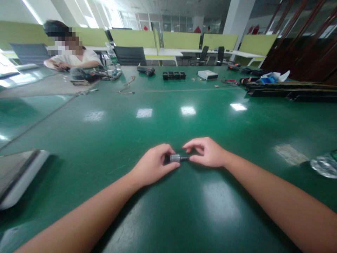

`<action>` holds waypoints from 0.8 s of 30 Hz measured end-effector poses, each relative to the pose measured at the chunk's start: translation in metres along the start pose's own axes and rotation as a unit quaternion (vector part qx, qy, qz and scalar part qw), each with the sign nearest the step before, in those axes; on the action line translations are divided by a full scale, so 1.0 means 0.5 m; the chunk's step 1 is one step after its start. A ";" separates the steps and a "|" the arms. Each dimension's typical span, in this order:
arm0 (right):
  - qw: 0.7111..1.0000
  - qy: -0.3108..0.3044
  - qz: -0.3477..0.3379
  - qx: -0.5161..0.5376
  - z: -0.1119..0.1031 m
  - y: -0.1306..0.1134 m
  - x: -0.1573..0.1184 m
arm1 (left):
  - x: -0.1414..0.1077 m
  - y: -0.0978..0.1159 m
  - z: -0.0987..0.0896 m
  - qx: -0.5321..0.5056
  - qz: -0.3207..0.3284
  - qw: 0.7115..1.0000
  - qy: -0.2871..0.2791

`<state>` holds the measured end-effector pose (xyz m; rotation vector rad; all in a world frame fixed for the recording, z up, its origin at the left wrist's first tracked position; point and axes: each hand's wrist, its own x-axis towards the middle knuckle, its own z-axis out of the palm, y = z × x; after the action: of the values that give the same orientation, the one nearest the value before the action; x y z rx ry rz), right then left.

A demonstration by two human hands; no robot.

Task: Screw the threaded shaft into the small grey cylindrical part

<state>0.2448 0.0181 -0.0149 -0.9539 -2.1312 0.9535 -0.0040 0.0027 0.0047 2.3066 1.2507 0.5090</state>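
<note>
My left hand (156,162) pinches a small grey metal cylinder with a thin dark shaft (175,158) between thumb and fingers, low over the green table. The shaft points right, toward my right hand (206,153). That hand is curved, its thumb tip at or very near the shaft's end, and its fingers stay apart from the thumb. Whether the thumb touches the shaft, I cannot tell. The cylinder's left end is hidden by my left hand.
On the green table (118,126) a flat grey-edged device (23,175) lies at left, a clear plastic bottle (325,165) at right. Farther back are black blocks (173,75), a white box (207,75) and long black bars (292,90). A person (71,52) sits at far left.
</note>
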 end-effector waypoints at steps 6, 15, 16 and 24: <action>0.998 -0.017 -0.039 -0.046 0.009 -0.011 0.005 | 0.001 0.000 -0.001 0.002 -0.002 1.000 0.000; 0.985 -0.030 -0.083 -0.148 0.019 -0.010 0.012 | 0.002 -0.001 0.000 0.004 0.007 1.000 0.008; 0.985 -0.028 -0.082 -0.150 0.020 -0.010 0.012 | 0.002 -0.001 0.000 0.005 0.008 1.000 0.008; 0.987 -0.005 -0.066 -0.146 0.030 -0.008 0.015 | 0.004 0.001 0.004 0.012 0.006 1.000 0.010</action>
<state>0.2279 0.0168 -0.0183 -0.9317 -2.3541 0.5921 -0.0014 0.0036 0.0035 2.3362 1.2593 0.5264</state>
